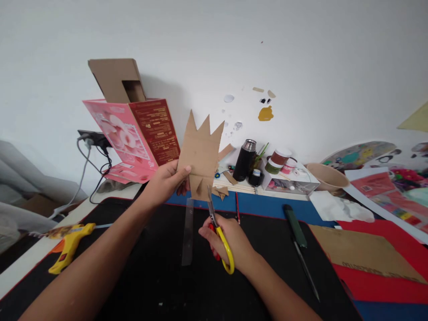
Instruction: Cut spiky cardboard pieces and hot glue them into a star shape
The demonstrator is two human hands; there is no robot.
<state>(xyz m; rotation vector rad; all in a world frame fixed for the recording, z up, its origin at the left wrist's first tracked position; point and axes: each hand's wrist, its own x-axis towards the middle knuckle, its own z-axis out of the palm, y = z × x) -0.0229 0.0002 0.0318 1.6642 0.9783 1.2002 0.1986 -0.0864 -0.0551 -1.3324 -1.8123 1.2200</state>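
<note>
A brown cardboard piece [199, 149] with pointed teeth along its top is held upright over the black mat [160, 276]. My left hand [170, 178] pinches its left edge, thumb in front and the other fingers partly hidden behind. In my right hand [227, 240] are scissors [228, 256] with yellow and red handles, fingers closed round them. Their blades point up at the cardboard's lower right edge, near a small cut flap. Below the cardboard a clear ruler [188, 236] lies on the mat.
A yellow glue gun [72, 245] lies at the left. Behind stand a pink box [123, 133], a black flask [244, 160] and paint jars [280, 157]. A green cutter [294, 225], a pen [306, 269] and flat cardboard [364, 252] on red sheets lie at the right.
</note>
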